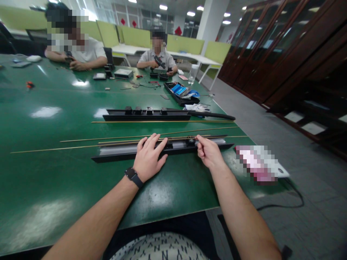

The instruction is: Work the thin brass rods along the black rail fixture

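A long black rail [124, 156] with a pale silvery channel lies across the green table in front of me. My left hand [150, 155] rests over the rail's middle, fingers spread and lying flat on it and on thin gold-coloured rods. My right hand [208, 150] is closed in a pinch at the rail's right part, its fingertips on a thin gold-coloured rod [179, 138]; the exact grip is partly hidden. Just left of those fingertips, a small black block [191, 141] sits in the channel. Another dark block [169, 145] shows beside my left fingers.
Beyond lies a second black rail [146, 115] with several small blocks, and more gold rods [151, 121]. Further back are a black tray [179, 95] with blue packets and white gloves [197, 107]. A pixelated object [257, 164] lies right. Two people sit across the table [67, 94].
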{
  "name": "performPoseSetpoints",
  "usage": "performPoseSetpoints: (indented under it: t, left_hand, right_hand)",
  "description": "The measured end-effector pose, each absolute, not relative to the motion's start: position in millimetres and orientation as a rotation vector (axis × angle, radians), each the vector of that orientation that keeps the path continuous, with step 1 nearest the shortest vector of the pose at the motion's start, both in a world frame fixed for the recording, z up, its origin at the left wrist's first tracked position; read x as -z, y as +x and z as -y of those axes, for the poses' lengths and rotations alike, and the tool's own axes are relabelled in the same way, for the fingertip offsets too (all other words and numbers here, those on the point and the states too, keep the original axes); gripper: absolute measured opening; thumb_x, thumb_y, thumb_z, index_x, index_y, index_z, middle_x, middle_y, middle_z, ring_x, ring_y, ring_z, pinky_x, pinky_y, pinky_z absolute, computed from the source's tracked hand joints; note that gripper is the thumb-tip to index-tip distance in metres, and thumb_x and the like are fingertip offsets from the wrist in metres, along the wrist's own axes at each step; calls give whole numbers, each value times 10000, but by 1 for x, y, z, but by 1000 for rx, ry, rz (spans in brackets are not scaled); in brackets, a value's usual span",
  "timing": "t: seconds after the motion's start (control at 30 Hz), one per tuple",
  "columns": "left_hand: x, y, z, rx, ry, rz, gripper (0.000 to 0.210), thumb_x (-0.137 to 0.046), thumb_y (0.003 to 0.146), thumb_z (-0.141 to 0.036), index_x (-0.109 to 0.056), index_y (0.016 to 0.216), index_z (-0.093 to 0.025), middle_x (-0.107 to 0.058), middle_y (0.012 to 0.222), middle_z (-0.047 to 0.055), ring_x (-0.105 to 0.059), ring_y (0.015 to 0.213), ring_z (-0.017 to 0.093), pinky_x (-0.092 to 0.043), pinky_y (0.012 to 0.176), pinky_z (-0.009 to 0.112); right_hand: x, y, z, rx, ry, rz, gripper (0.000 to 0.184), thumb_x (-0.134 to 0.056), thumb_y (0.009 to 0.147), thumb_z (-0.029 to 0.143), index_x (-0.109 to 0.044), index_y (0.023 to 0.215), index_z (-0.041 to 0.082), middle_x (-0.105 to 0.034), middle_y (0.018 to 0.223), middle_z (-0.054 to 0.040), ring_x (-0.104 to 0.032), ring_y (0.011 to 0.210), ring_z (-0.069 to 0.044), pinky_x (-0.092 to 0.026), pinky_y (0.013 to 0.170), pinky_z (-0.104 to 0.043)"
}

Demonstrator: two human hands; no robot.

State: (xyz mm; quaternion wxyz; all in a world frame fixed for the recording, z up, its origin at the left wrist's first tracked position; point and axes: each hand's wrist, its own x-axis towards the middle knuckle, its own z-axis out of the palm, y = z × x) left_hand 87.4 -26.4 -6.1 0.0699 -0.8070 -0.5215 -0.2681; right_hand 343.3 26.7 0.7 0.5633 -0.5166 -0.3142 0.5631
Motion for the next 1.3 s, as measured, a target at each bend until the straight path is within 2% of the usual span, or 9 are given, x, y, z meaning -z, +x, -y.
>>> performPoseSetpoints:
  t: [0.23, 0.67, 1.03, 1.3]
  left_hand:
    - [6, 88, 26, 791, -2423, 1564, 535, -563, 934, -364, -507, 1453, -250, -494, 1517, 145, -400, 1456, 308, -252, 1187, 514]
    - [7, 87, 26, 825, -2422, 1560, 532, -566, 929, -361, -514, 1448, -261, -503, 1511, 134, -405, 1452, 314, -267, 1181, 515]
    - [7, 87, 26, 807, -2421, 1549, 535, -574, 929, -361, -515, 1448, -245, -502, 1509, 146, -406, 1451, 310, -261, 1187, 510]
    - [7, 87, 26, 812, -2424, 1556, 531, -574, 926, -351, -515, 1445, -253, -496, 1515, 142, -400, 1456, 312, -268, 1183, 519]
  right_hand:
    - [0, 343, -27, -1308, -1238, 793, 397, -881, 691, 383, -538, 728, 187, -540, 498, 64, -367, 282, -37, -199, 244, -151]
    - [2, 342, -28, -1290, -1226, 743, 404, -860, 723, 377, -499, 697, 198, -521, 489, 66, -356, 282, -40, -200, 249, -149]
    - [1, 344, -27, -1309, -1230, 787, 420, -873, 698, 429, -533, 698, 183, -547, 510, 52, -369, 288, -38, -196, 244, -152]
    - [1, 343, -28, -1307, -1241, 777, 393, -873, 703, 384, -533, 726, 187, -531, 501, 68, -364, 288, -36, -196, 243, -144]
